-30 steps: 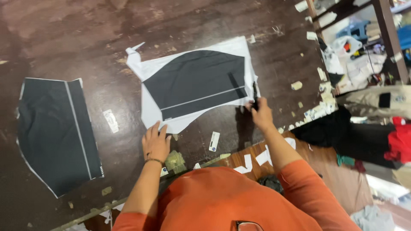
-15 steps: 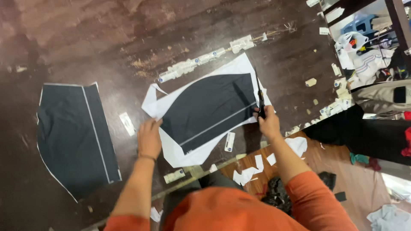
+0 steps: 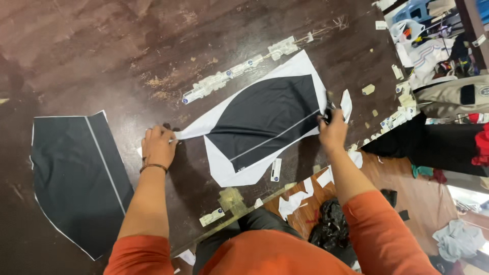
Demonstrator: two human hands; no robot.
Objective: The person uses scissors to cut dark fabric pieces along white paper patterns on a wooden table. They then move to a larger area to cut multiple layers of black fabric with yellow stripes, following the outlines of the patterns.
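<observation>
Nearest to me: orange sleeves and the table (image 3: 76, 40) edge, with bits of white tape stuck along it and white paper scraps (image 3: 298, 198) on the wooden floor below, beside a black plastic bag (image 3: 328, 229).

Landmark for this entry: the white paper pattern sheet (image 3: 224, 170) with the black fabric piece (image 3: 265, 119) lying on top of it, near the table's middle-right. A thin pale stripe runs across the fabric.

My left hand (image 3: 158, 146) rests at the sheet's left tip, which is drawn out into a narrow point. Fingers are curled together over that tip, pinching or pressing it to the table; I cannot tell which. A dark band sits on the wrist.

My right hand (image 3: 332, 133) is at the sheet's right edge, where the stripe ends. Fingers are closed around a dark tool, probably scissors (image 3: 327, 114), though it is mostly hidden by the hand. A small white offcut (image 3: 346, 104) stands just right of the tool.

Left of the sheet, well apart: a second dark fabric panel (image 3: 76, 178) with a pale stripe and white edging, lying flat.

Beyond the sheet: a row of crumpled white tape pieces (image 3: 229, 76) stuck to the dark, worn tabletop.

Far right, off the table: heaped clothing and bags (image 3: 438, 61).
</observation>
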